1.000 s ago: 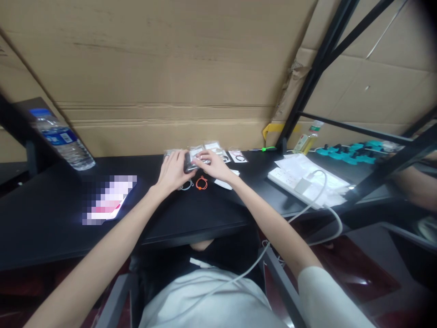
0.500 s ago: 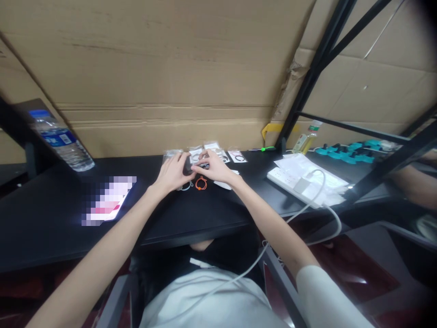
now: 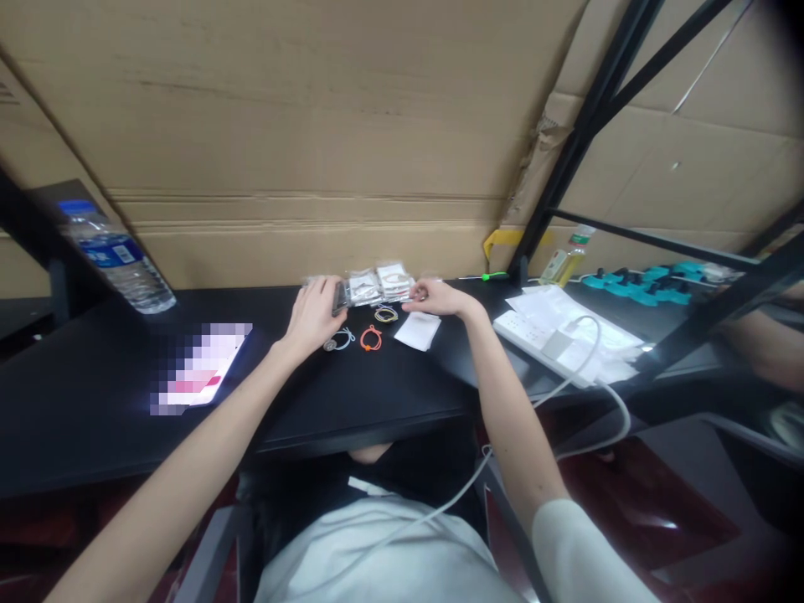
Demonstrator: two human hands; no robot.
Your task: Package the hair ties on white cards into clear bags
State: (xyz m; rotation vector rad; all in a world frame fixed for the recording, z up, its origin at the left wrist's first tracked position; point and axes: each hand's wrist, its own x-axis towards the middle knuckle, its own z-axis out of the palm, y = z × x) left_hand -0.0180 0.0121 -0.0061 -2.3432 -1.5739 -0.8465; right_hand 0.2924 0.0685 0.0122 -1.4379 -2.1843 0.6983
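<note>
My left hand (image 3: 312, 308) is curled at the left end of a row of small clear packets, its fingers closed against a dark, shiny-edged item (image 3: 340, 296) that I cannot name. To its right lie white-carded packets (image 3: 364, 286) and another packet pile (image 3: 394, 280). My right hand (image 3: 441, 297) is at the right end of the row, fingertips pinched together; what they hold is hidden. Nearer me are a pale blue cord bracelet (image 3: 343, 338) with a round piece, an orange cord bracelet (image 3: 371, 338), a yellow-and-purple bracelet (image 3: 386, 314) and white cards (image 3: 418, 331).
A lit phone (image 3: 204, 368) lies left on the black table (image 3: 370, 394), below a water bottle (image 3: 119, 255). At right are a white power strip (image 3: 533, 345) with a cable, papers (image 3: 578, 322), a second bottle (image 3: 567, 255) and teal items (image 3: 646, 285). Cardboard stands behind.
My right hand has moved right, away from my left hand, to the row's right end. The yellow-and-purple bracelet and white cards now show. My left hand has stayed almost in place.
</note>
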